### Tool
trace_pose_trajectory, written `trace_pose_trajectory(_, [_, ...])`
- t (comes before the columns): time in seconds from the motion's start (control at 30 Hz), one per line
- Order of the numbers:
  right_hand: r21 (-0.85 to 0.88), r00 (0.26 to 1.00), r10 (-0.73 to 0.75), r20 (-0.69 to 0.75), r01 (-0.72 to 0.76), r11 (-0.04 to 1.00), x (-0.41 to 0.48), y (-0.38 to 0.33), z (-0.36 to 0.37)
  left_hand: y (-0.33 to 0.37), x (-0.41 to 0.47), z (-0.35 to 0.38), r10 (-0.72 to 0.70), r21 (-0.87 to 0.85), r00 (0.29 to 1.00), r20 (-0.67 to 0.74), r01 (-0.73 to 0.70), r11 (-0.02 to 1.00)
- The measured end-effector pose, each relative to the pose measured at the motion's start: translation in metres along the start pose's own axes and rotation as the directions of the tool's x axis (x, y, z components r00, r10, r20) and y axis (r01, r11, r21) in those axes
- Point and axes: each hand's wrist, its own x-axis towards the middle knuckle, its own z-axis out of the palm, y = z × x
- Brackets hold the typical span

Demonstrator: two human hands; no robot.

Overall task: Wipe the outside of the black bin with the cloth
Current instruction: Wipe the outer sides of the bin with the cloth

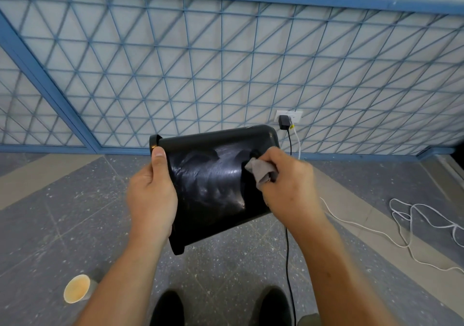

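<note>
The black bin [208,185] is held up in the air in front of me, one broad glossy side facing the camera, streaked with wet smears. My left hand [150,195] grips its left edge, thumb up along the rim. My right hand [288,187] holds a bunched grey cloth [259,171] and presses it against the bin's right side near the top. The bin's opening is turned away and cannot be seen.
A paper cup [76,291] lies on the speckled floor at lower left. A black cable [288,258] and a white cable [411,215] run from a wall socket [288,117] across the floor. A blue metal grille [226,57] stands behind. My shoes [168,308] are below.
</note>
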Motion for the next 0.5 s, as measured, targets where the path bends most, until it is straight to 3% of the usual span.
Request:
trace_pose_trajectory(0.13, [-0.013,0.969,0.009,0.245,-0.006,1.000,-0.007,0.010,-0.005,-0.001,0.005,-0.006,-0.022,0.000,0.999,-0.029,0.022,1.000])
trace_pose_trajectory(0.27, [-0.078,0.995,0.096,-0.009,-0.097,0.992,-0.002,0.019,-0.006,0.003,0.005,-0.008,0.001,0.005,1.000,0.002,-0.001,1.000])
trace_pose_trajectory(0.33, [-0.028,0.984,0.118,-0.134,-0.123,0.992,0.003,0.016,-0.004,0.003,0.002,-0.005,0.044,0.020,0.999,0.020,-0.045,0.999])
trace_pose_trajectory(0.4, [0.025,0.985,0.094,-0.143,-0.092,0.995,0.005,0.013,-0.001,0.002,0.001,-0.004,0.063,0.018,0.998,0.010,-0.063,0.998])
trace_pose_trajectory(0.5, [0.022,0.999,0.053,-0.005,-0.052,0.998,0.001,0.014,0.001,0.002,0.003,-0.008,0.047,-0.027,0.997,-0.058,-0.048,0.998])
